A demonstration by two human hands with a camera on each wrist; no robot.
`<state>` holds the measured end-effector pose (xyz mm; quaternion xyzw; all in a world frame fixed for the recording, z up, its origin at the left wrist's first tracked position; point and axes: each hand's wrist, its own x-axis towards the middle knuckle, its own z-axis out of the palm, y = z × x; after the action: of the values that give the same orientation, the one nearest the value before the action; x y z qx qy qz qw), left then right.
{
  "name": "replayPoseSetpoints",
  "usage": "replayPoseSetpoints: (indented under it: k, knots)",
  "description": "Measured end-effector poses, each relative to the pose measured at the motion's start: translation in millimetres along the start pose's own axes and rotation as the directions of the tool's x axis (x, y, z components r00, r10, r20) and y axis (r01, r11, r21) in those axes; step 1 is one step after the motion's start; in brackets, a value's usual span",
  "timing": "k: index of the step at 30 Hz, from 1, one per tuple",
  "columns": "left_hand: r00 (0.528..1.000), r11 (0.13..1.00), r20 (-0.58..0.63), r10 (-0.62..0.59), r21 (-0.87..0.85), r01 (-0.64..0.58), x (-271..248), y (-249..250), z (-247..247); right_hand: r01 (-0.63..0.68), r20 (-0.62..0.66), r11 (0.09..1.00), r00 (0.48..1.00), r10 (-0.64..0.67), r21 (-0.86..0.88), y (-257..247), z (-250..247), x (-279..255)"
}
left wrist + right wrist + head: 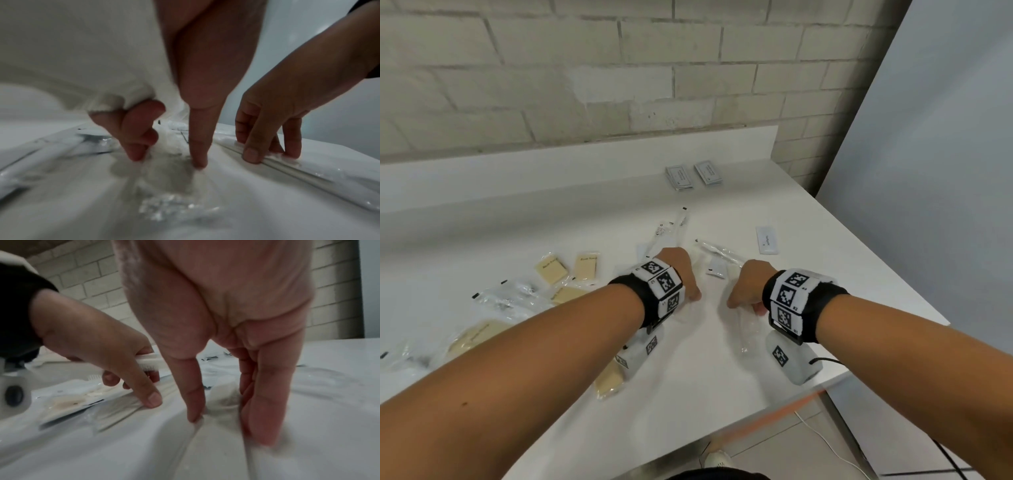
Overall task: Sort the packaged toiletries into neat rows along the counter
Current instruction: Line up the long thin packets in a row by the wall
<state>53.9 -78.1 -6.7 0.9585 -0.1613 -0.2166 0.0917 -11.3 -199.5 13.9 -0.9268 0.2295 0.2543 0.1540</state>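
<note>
On the white counter both hands work side by side over clear-wrapped packets. My left hand has its fingers curled round a white comb in clear wrap. Its thumb presses down on the crinkled plastic. My right hand pinches a long clear packet with a white stick-like item between its thumb and fingers, low on the counter. In the head view the fingertips are hidden behind the hands. More long clear packets lie just beyond the hands.
Beige soap bars in clear wrap and crumpled clear packets lie at the left. Two grey sachets sit side by side by the back ledge. A white packet lies at the right. The counter's edge runs close on the right.
</note>
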Motion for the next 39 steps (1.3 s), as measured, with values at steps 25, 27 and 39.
replayPoseSetpoints:
  k: [25, 27, 39]
  knots:
    - [0.999, 0.933, 0.014, -0.041, -0.356, 0.043, -22.8, -23.6, -18.2, 0.092, -0.071, 0.977, 0.992, -0.107, -0.192, -26.6, 29.4, -5.2]
    - [0.997, 0.914, -0.026, -0.074, -0.401, 0.057, -22.4, -28.1, -18.5, 0.122, -0.034, 0.978, 0.991, -0.13, -0.167, -27.1, 27.7, -3.9]
    - [0.953, 0.707, -0.296, -0.062, -0.687, -0.167, -8.3, 3.8, -67.9, 0.203, -0.215, 0.616, 0.975, -0.055, 0.761, -9.8, -75.8, 14.1]
